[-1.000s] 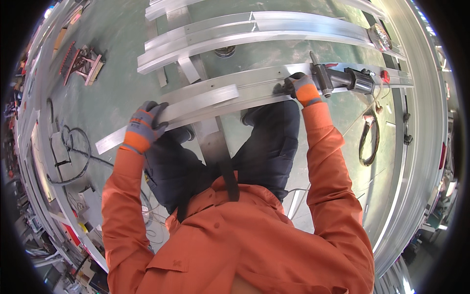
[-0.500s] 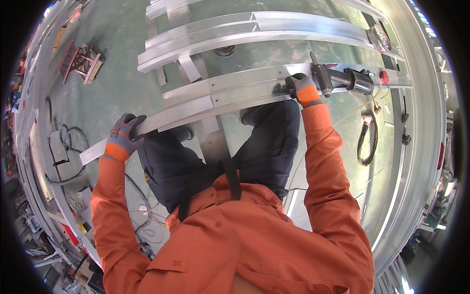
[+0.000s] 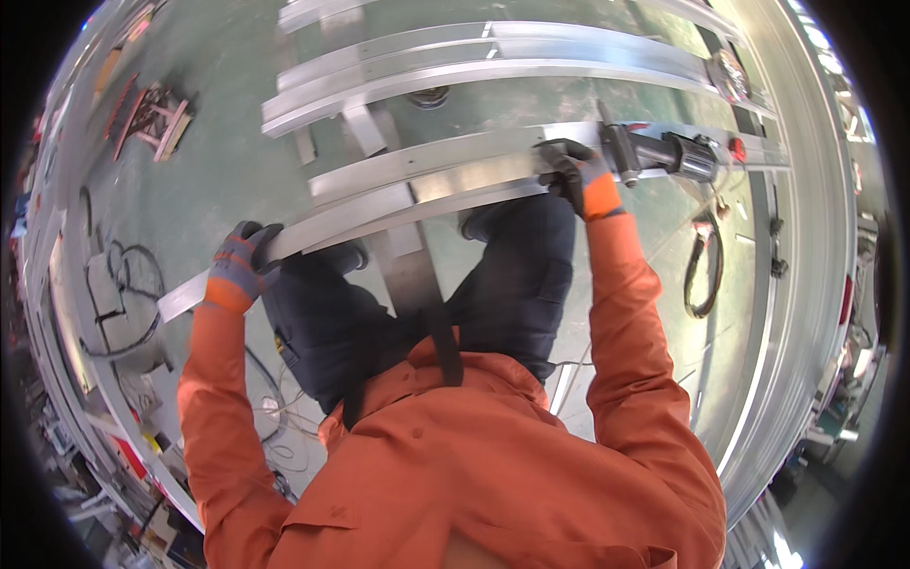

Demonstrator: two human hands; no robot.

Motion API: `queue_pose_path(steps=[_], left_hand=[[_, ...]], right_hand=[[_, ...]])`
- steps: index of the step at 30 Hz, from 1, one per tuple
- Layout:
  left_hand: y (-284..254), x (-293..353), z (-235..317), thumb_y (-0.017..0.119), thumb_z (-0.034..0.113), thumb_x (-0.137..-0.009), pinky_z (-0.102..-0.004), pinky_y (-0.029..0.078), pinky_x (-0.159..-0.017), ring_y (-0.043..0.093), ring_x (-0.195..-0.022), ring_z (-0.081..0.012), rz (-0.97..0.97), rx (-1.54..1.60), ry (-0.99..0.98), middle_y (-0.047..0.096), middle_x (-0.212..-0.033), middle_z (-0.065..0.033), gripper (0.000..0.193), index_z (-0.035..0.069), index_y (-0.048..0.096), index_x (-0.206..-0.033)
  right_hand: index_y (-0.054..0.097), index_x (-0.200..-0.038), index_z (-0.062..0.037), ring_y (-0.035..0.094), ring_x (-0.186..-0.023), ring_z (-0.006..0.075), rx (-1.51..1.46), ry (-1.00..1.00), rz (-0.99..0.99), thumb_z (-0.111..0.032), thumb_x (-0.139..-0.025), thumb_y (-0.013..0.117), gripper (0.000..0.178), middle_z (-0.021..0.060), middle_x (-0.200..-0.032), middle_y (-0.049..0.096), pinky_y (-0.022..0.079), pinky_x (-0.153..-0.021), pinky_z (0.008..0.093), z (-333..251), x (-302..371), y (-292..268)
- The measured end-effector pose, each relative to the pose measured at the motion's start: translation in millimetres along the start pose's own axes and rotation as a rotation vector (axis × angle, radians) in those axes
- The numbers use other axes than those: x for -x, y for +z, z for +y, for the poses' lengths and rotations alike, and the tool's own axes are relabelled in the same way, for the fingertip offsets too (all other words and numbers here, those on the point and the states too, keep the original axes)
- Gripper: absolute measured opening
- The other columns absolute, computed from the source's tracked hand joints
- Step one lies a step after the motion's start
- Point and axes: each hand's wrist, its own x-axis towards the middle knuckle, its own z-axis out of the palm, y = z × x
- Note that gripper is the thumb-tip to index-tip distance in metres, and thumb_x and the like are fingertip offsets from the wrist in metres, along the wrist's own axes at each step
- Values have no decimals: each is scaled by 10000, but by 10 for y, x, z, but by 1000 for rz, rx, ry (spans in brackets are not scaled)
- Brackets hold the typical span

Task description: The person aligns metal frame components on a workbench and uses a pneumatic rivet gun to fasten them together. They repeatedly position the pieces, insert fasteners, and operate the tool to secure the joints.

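Note:
A long silvery aluminium profile (image 3: pixel 360 175) lies across in front of my legs. A flat metal bar (image 3: pixel 332 220) lies along its near side, with its left end sticking out past the profile. My left hand (image 3: pixel 245 261), in a grey and orange glove, is closed around the bar near that end. My right hand (image 3: pixel 575 178), gloved alike, has its fingers curled over the near edge of the shiny strip at the right; exactly where the bar ends there is hard to tell. Just right of this hand, a power tool (image 3: pixel 664 155) with a grey head and black body rests on the profile.
Parallel aluminium profiles (image 3: pixel 398 83) lie farther off. A red tape measure (image 3: pixel 737 149) is beside the power tool. A dark coiled cable (image 3: pixel 702 266) hangs at right; hoses (image 3: pixel 133 275) lie at left. A red metal stand (image 3: pixel 152 119) stands far left. Long rails (image 3: pixel 796 284) run down the right side.
My right hand has shifted slightly left and turned, its fingers now curled lower over the edge. The strip beside it catches brighter light. My left hand keeps its grip.

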Motion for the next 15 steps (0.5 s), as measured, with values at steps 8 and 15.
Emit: queue_pose_path(steps=[8,15], left_hand=[[255,-233,-230,827,310,-708,-420,495,-1025,585,-1183,-354,-166,-33,-192,591,-1292,-143,665,143,634,-1323],[504,-300,-535,825,306,-699,-418,501,-1032,594,-1182,-350,-147,-44,-118,585,-1320,-140,676,109,633,-1316]], right_hand=[[636,-1122,-25,579,-640,130,-527,60,32,-218,-951,686,262,48,-828,617,442,-521,250,172,128,161],[659,-1103,-56,504,-541,112,-203,312,-95,-256,-937,715,266,30,-690,593,385,-445,291,263,-13,1194]])
